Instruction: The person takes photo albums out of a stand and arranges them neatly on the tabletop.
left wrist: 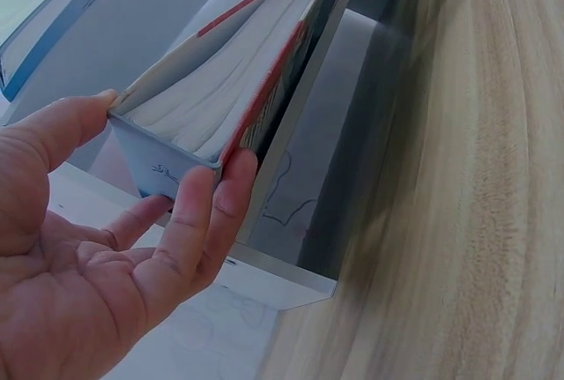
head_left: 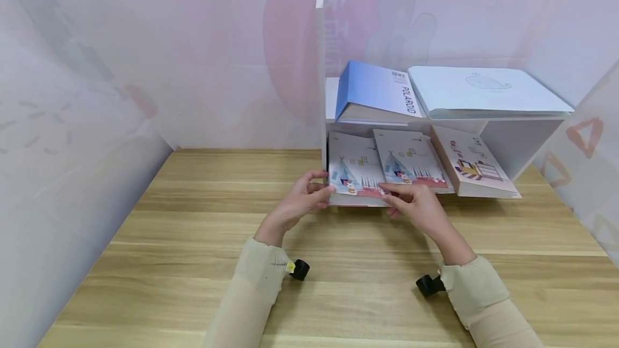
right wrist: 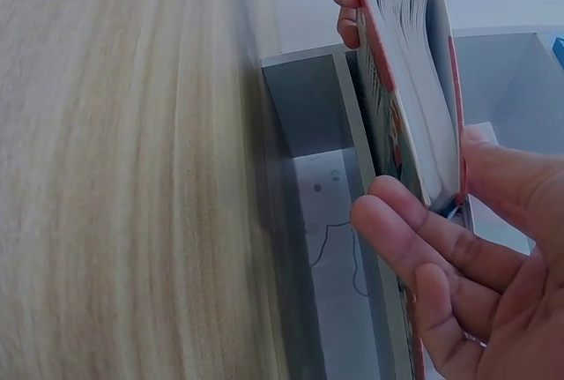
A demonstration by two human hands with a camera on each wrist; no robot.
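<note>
A thick photo album with a tent picture on its cover lies at the left end of the lower tier of a white shelf. My left hand grips its left end, thumb on one cover and fingers on the other, as the left wrist view shows around the album's spine. From the opposite end my right hand pinches the album, thumb and fingers on either cover. The album's white page edges face me, slightly fanned. A matching tent-cover album lies just right of it.
A pinkish album lies at the right of the lower tier, jutting past the shelf's front. Above it sit a blue POLAROID album and a pale whale-cover album. The shelf's tall left panel rises beside the held album. A wooden table extends in front.
</note>
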